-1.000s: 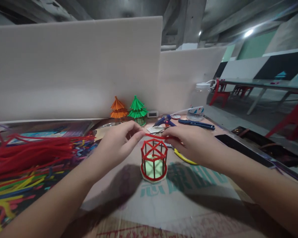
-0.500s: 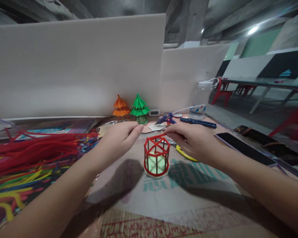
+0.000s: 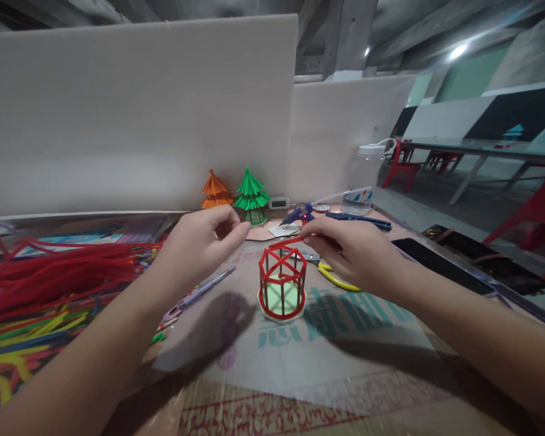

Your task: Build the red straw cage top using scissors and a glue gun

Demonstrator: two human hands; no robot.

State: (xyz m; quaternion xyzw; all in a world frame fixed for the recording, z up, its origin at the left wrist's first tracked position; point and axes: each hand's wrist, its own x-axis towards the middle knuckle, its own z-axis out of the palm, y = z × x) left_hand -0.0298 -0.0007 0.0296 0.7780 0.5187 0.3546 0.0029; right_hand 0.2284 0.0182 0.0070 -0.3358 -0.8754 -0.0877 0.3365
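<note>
Red strip (image 3: 292,241) pinched near its end by right fingers (image 3: 317,226), at far rim of upright red frame (image 3: 282,316) on bench (image 3: 236,387); left fingers (image 3: 237,235) curled nearby, hold unclear. Best keep pressure light, strip aligned, so thin posts (image 3: 282,298) don't skew.

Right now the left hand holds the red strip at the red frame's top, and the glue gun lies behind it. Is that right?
No: the head view shows the right hand holding the red strip; the rest stands.
</note>
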